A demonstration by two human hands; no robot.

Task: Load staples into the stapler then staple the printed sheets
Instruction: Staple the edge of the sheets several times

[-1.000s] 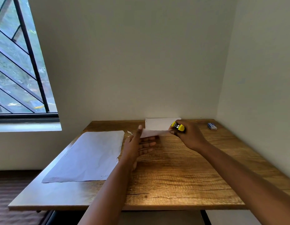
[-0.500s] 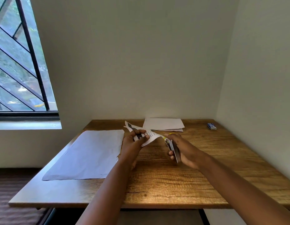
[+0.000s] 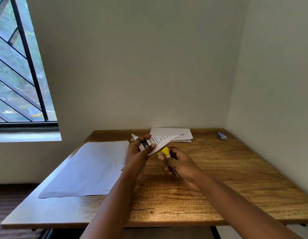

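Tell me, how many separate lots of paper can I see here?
3: the printed sheets held up in the left hand, a pile at the far edge of the table, and a large sheet lying on the left. More may hide beneath.

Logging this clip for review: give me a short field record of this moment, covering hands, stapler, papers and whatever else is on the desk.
left hand: holds printed sheets above the desk
right hand: grips stapler, yellow end beside the sheets' lower edge
paper stack: back of desk
large sheet: flat, desk's left side
staple box: far right corner
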